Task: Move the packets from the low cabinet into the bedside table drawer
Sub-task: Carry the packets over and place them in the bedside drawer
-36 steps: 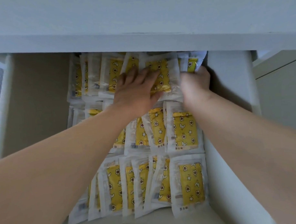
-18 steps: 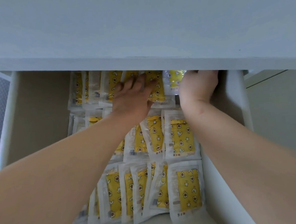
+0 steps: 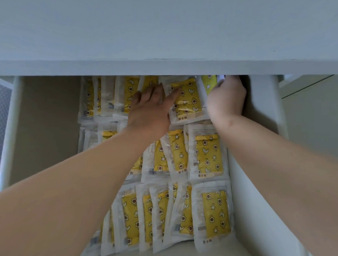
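white drawer (image 3: 264, 143): both hands press yellow star-printed packets (image 3: 186, 100), writing unreadable.

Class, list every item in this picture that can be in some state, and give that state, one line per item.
Drawer: pulled open, right part filled with packets, left part bare.
Packets: lying in overlapping rows.
Back-row packet: on top, tilted, between the two hands.
Left hand: flat, fingers spread, pressing on the back row.
Right hand: curled at the back right corner, fingertips hidden.
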Demonstrator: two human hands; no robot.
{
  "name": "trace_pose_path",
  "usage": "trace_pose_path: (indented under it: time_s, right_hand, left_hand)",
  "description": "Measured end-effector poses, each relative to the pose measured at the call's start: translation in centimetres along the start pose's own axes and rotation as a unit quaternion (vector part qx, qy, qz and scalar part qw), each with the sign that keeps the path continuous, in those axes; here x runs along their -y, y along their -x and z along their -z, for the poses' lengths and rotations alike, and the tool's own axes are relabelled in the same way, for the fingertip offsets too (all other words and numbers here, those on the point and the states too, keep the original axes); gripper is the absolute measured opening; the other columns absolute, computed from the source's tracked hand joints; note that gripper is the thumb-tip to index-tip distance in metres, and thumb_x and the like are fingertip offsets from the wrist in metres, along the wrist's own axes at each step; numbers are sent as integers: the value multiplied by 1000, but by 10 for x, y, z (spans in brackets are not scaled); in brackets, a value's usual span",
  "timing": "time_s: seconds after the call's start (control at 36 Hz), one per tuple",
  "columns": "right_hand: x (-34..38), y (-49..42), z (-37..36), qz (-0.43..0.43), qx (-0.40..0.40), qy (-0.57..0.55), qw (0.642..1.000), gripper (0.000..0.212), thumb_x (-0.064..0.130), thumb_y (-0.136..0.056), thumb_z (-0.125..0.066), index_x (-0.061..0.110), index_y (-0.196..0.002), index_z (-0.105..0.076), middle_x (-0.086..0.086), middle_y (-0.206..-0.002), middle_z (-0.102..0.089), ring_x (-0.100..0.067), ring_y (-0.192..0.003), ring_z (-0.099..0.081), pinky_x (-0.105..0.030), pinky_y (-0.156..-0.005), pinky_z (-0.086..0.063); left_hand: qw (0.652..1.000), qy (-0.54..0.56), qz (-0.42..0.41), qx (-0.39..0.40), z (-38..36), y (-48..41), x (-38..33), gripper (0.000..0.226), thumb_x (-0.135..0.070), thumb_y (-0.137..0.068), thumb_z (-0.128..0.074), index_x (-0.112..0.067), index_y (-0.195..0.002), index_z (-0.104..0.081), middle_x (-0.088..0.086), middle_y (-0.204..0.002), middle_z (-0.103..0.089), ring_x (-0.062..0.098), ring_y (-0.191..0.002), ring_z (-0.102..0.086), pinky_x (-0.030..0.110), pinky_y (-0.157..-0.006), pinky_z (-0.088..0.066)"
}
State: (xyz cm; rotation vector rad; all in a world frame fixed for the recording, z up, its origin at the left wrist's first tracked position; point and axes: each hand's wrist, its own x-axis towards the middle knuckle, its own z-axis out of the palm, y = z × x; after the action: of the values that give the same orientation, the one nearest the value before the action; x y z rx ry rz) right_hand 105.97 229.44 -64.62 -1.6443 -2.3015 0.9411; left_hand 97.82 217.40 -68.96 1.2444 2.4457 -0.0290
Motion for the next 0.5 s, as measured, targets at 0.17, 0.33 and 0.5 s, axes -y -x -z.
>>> trace_pose_path:
  time_s: [0.17,0.33,0.5]
  right_hand:
    - [13,12,7,49,-62,40,996,34,10,-97,-37,5,-127,-51,-11,-132,-50,-24,-123,-43,-18,-74,-27]
    - [20,4,13,44,-53,34,997,36,8,-97,-33,8,-132,-44,-5,-139,-45,-18,-131,-37,-15,-96,-18]
    - [9,6,-5,39,0,118,992,52,0,-94,-38,8,-144,-27,-13,-147,-30,-28,-133,-32,-29,-102,-30]
  left_hand:
    - [1000,7,8,4,2,-3,-1,71,-27,-96,-41,-45,-147,6,-2,-158,-2,23,-145,2,43,-116,-3]
    - [1000,2,12,7,4,-3,-3,71,-24,-95,-43,-44,-147,1,-2,-158,-3,23,-145,1,43,-115,-4]
    - [998,51,34,3,6,-1,-1,81,-16,-95,-42,-26,-148,17,-2,-160,0,17,-146,4,39,-117,0]
